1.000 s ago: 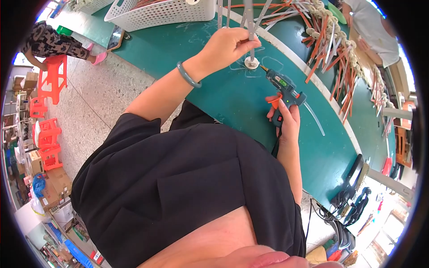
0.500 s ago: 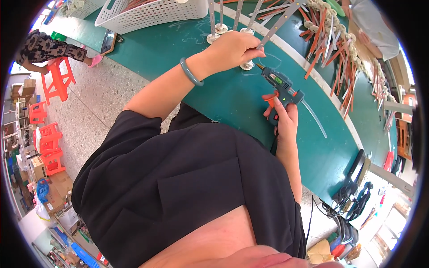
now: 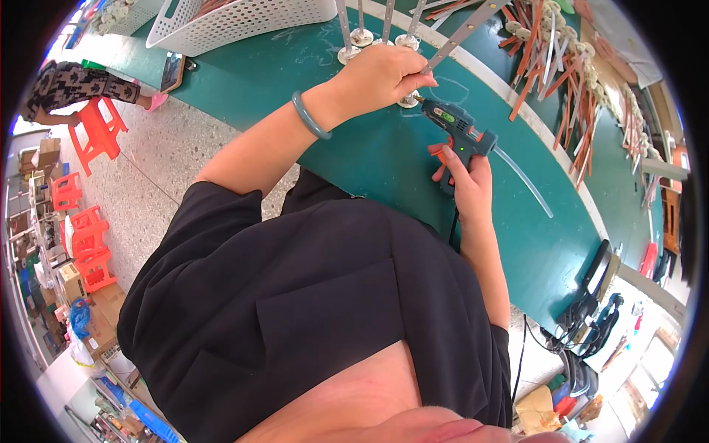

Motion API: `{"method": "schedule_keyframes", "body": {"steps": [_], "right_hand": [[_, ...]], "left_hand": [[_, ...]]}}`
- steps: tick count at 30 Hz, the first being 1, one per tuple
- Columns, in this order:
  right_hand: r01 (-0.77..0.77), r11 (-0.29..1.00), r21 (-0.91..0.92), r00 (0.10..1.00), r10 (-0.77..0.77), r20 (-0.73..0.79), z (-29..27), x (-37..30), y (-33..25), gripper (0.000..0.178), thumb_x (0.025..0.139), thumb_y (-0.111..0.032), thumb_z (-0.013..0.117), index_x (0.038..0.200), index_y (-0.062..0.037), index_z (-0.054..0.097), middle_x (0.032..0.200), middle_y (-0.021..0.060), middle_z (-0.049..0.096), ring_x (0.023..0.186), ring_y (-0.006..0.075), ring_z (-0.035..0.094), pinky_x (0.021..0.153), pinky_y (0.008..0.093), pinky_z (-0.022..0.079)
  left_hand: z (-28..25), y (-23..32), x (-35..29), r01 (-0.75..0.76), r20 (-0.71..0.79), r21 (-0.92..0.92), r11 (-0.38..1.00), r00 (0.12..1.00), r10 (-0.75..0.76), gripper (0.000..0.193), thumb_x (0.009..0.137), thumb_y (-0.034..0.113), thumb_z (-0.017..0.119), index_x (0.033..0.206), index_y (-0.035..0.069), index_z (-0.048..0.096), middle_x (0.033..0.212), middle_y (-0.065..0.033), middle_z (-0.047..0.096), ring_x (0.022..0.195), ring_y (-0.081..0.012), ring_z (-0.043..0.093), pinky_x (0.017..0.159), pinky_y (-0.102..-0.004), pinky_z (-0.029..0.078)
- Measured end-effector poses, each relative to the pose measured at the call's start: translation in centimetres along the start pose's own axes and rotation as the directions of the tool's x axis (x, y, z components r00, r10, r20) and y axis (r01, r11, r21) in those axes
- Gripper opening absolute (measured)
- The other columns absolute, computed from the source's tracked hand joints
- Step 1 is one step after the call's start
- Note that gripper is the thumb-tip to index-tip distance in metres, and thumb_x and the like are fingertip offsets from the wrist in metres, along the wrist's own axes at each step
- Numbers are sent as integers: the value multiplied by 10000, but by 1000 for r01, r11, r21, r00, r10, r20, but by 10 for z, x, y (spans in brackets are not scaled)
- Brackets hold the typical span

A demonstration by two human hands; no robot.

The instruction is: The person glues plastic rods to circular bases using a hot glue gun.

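Observation:
My left hand [image 3: 384, 80], with a grey-green bangle on its wrist, pinches a flat dotted grey strip [image 3: 461, 37] that slants up to the right. Just below those fingertips lies a round white disc [image 3: 408, 102], partly covered by the hand. I cannot tell whether the strip's lower end touches it. My right hand [image 3: 469, 177] is wrapped round the handle of a dark glue gun [image 3: 459, 133] with an orange trigger. Its nozzle points left, at the disc's edge, and a clear glue stick [image 3: 524, 181] sticks out of its back.
More upright strips stand on white discs [image 3: 360, 37] beyond my left hand. A white perforated basket [image 3: 244, 26] and a phone [image 3: 172, 71] sit farther left on the green table [image 3: 369, 166]. Reddish-brown strips [image 3: 532, 70] lie at right; red stools [image 3: 100, 136] and a person are at left.
The glue gun has moved slightly left and up, bringing its nozzle to the disc under my left fingers. My left hand still pinches the strip.

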State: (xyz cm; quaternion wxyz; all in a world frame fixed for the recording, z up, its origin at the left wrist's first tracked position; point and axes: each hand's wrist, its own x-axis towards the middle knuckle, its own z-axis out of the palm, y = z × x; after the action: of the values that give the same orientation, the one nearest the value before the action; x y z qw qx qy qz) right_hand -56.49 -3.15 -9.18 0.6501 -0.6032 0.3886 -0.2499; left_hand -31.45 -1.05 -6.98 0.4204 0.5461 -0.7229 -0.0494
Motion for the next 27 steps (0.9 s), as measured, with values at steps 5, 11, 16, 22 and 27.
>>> {"method": "schedule_keyframes", "body": {"steps": [5,11,16,22,27], "right_hand": [[6,1000,-24,1000,-6,4,4,2,-1,266,965,-196,640,1135,-8,559,1004,93,732,668,103,619,587,234,435],[28,997,-77,1000,-28,-2,8,3,0,246,973,-195,635,1122,-10,571,941,89,722,647,101,608,576,226,420],[42,996,-83,999,-43,-13,8,3,2,233,971,-206,638,1094,-16,581,872,73,699,640,98,608,564,225,408],[30,997,-66,999,-31,-20,7,2,3,220,969,-202,636,1083,-22,582,816,53,668,629,105,614,555,228,411],[27,997,-73,1000,-28,-11,6,4,3,222,969,-204,636,1080,-20,583,810,54,664,621,107,614,553,229,417]], "left_hand": [[1,0,-2,-11,-14,4,1000,1000,11,262,899,258,700,832,6,670,792,-127,674,748,-335,646,651,-412,498],[0,-3,-2,20,-1,-16,1000,1000,-20,154,907,182,711,902,29,704,757,-110,650,673,-261,618,610,-342,481],[0,-3,-2,32,-12,-25,999,999,-32,150,901,174,720,890,25,707,729,-109,639,642,-256,606,594,-339,473],[3,-6,-3,8,-41,-48,999,999,-10,160,897,178,724,876,21,700,720,-111,632,626,-256,587,582,-339,462],[1,-2,-2,33,-23,-26,999,999,-34,166,900,181,720,873,19,697,719,-112,626,624,-258,577,579,-341,458]]}}
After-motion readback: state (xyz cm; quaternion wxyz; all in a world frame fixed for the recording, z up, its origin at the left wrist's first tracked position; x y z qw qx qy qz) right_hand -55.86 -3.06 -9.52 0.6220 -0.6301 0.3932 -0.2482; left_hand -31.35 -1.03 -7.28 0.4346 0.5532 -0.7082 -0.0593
